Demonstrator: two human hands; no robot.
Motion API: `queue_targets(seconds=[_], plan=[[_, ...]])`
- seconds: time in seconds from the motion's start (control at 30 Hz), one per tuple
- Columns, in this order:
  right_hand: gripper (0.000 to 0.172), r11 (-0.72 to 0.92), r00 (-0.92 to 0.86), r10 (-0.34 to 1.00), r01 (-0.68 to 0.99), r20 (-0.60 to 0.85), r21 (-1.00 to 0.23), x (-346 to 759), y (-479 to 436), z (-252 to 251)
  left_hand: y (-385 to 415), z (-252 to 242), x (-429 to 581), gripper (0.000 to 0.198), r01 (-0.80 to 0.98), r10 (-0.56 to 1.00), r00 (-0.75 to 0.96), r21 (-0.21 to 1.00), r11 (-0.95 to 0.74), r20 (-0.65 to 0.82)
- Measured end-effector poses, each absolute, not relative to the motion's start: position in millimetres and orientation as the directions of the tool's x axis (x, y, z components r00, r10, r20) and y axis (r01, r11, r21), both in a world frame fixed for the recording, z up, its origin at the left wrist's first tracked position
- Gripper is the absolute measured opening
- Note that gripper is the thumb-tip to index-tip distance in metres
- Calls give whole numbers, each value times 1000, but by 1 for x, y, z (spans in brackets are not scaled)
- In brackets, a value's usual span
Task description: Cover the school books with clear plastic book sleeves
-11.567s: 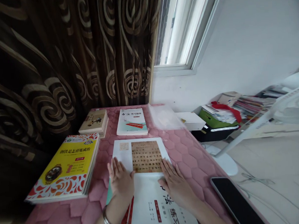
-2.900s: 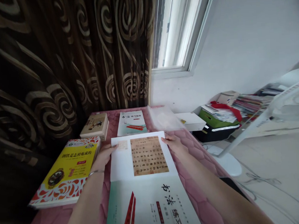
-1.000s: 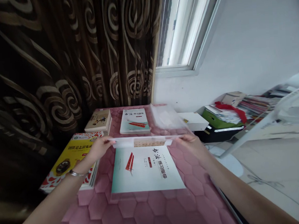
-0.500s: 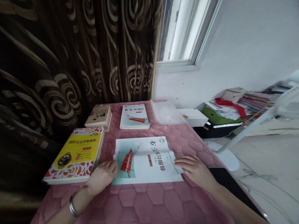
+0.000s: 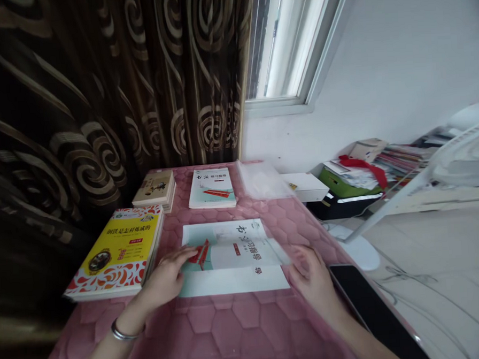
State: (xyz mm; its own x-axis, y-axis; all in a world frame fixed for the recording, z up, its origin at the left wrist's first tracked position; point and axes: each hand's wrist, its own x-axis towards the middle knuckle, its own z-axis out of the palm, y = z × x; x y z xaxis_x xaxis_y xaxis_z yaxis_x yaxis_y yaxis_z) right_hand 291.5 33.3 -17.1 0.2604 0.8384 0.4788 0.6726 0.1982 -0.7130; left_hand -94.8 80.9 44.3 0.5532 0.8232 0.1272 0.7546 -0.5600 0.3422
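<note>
A white and pale green booklet [image 5: 229,283] with red and black print lies sideways between my hands. Its upper layer [image 5: 231,249] sits shifted away from me, baring a strip of matching print along the near side; whether that layer is a separate booklet or a loose cover, I cannot tell. My left hand [image 5: 166,274], with a silver bangle on its wrist, pinches the layer's left edge. On the opposite edge, my right hand [image 5: 311,272] has its thumb and curled fingers at the corner, slightly blurred.
Left of the booklet stands a pile topped by a yellow book [image 5: 122,244], with smaller brown books [image 5: 154,189] behind. A similar booklet stack [image 5: 211,189] and clear plastic sheets [image 5: 263,179] lie at the back. A black phone-like slab [image 5: 370,306] and a white fan [image 5: 409,192] are rightward.
The upper layer has moved away from me, uncovering the near strip. My left fingers now reach farther over the left edge, and my right hand has turned with its fingers more curled.
</note>
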Motion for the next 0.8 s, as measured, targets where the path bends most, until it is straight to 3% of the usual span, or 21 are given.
queue_targets(seconds=[0.07, 0.13, 0.23, 0.3, 0.43, 0.6, 0.7, 0.8], plan=[[37, 69, 469, 847, 367, 249, -927, 271, 19, -17, 85, 55, -100, 73, 715, 808, 588, 448, -537, 31], [39, -81, 481, 874, 8, -67, -997, 248, 8, -12, 92, 72, -99, 68, 643, 755, 656, 540, -543, -23], [46, -274, 243, 874, -467, -420, -841, 217, 2, 6, 114, 101, -79, 52, 566, 682, 726, 640, -520, -88], [48, -348, 128, 842, -615, -525, -707, 202, 5, 19, 135, 115, -56, 39, 625, 698, 692, 638, -450, -186], [54, -398, 38, 824, -671, -565, -626, 179, 16, 36, 178, 114, -11, 24, 716, 659, 675, 508, -479, -330], [61, -376, 87, 816, -669, -571, -640, 155, 28, 32, 215, 83, 20, 3, 772, 765, 601, 415, -481, -233], [61, -322, 167, 808, -677, -565, -662, 147, 31, 22, 229, 67, 30, 18, 810, 831, 532, 386, -442, -163], [57, -307, 188, 805, -680, -563, -666, 147, 30, 10, 236, 56, 36, 17, 831, 844, 500, 384, -404, -195]])
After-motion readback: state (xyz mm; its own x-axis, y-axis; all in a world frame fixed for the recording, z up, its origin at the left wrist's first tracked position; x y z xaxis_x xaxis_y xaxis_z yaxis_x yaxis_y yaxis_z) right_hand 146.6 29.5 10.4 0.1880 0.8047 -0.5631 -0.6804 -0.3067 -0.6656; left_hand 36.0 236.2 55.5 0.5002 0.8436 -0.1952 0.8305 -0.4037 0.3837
